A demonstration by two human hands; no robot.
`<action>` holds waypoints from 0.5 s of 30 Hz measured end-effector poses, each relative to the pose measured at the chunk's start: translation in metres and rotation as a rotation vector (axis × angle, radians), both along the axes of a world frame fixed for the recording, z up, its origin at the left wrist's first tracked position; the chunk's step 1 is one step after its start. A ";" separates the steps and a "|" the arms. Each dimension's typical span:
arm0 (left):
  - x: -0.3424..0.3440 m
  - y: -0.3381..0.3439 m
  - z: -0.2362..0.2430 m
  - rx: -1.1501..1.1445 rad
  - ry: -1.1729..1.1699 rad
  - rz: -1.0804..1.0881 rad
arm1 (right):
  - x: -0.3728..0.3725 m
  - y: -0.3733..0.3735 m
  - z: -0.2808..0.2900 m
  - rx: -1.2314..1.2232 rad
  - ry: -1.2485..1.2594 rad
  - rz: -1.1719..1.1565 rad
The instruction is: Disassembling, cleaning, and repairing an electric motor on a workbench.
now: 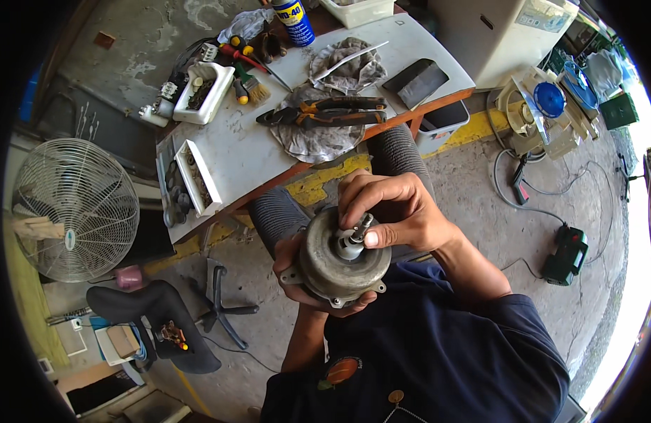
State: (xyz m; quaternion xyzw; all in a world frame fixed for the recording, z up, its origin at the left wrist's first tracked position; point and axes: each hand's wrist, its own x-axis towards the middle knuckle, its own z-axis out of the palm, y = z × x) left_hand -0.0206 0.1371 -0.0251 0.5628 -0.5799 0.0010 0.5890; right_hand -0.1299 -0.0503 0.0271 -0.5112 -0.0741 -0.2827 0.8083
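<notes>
A round grey metal motor with mounting lugs rests in my left hand, whose fingers wrap its side and underside above my lap. Its shaft end points up toward me. My right hand pinches a small metal part at the shaft between thumb and fingers; whether that part is loose or fixed to the shaft I cannot tell. Beyond the motor, pliers with black and orange handles lie on a stained rag on the table.
The worn white table holds a blue spray can, a paintbrush, white trays of small parts and a dark phone-like slab. A caged fan stands left. A green machine with a cable sits on the floor at right.
</notes>
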 end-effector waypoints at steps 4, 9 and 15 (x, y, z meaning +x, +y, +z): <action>0.001 0.006 -0.012 -0.003 -0.035 0.028 | 0.002 -0.002 -0.004 -0.056 -0.026 0.004; 0.005 0.014 -0.032 0.003 -0.068 0.059 | 0.008 0.001 -0.009 -0.005 -0.118 0.053; 0.006 0.013 -0.036 0.016 -0.009 0.062 | 0.004 0.006 -0.002 -0.032 0.042 -0.062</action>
